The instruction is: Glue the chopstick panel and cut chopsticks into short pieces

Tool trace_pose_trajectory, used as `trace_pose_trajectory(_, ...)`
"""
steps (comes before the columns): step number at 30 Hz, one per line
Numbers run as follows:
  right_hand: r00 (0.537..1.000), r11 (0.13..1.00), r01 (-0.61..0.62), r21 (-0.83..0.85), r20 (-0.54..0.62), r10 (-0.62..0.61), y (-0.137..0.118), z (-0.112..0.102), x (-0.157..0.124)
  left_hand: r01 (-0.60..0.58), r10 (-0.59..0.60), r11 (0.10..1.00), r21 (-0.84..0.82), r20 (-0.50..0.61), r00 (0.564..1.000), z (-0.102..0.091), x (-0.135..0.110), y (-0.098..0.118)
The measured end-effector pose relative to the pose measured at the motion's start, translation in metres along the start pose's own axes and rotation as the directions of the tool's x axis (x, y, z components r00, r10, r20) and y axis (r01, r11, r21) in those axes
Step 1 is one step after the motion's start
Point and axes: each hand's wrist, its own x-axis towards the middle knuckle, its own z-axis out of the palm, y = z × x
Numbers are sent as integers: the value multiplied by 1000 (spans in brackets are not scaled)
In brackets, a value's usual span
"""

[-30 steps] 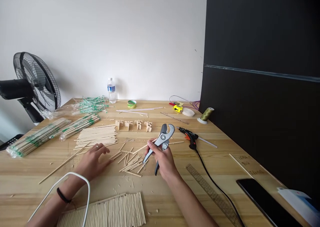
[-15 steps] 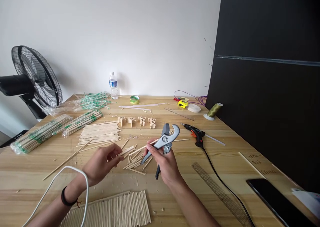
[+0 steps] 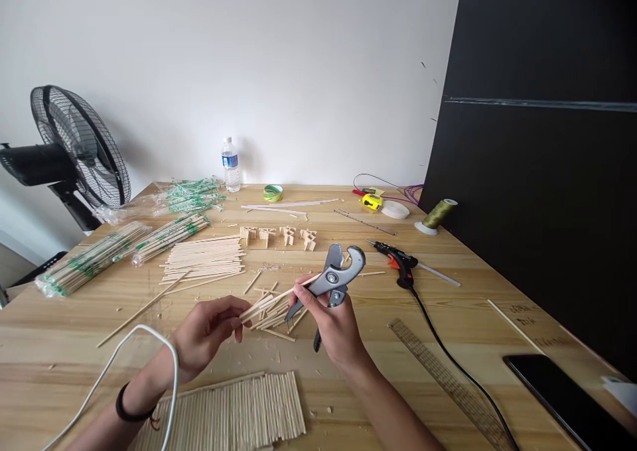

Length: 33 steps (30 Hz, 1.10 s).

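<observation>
My right hand is wrapped round the handles of a grey ratchet cutter, held above the table with its jaws pointing up. My left hand pinches a thin wooden stick that slants up to the right toward the cutter. Under both hands lies a scatter of short cut sticks. A glued mat of sticks lies at the near edge, below my left wrist.
A black glue gun and its cord run right of the cutter, with a ruler and a phone nearer me. Long loose sticks, wrapped stick bundles, small stick assemblies, a water bottle, a fan and a thread spool stand farther back.
My left hand rose from lying flat on the table, picked up a stick and brought it toward the cutter. The right hand kept hold of the cutter. The view shifted to the left.
</observation>
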Motion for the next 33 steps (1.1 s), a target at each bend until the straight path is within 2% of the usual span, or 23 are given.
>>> trace_pose_trajectory(8,999,999,-21,-38,27,22,-3,0,2,24,-24,999,-28,-4,1000,5,-2,-2)
trace_pose_trajectory(15,989,987,-31,-156,139,53,-7,9,-6,24,-23,998,-58,20,1000,12,-5,-4)
trace_pose_trajectory(28,998,999,-10,-41,55,12,-4,18,-15,53,-52,997,-55,32,998,13,-7,0)
trace_pose_trajectory(33,999,998,-1,-62,43,4,-6,24,-21,84,-84,996,-1,-14,996,15,-5,1)
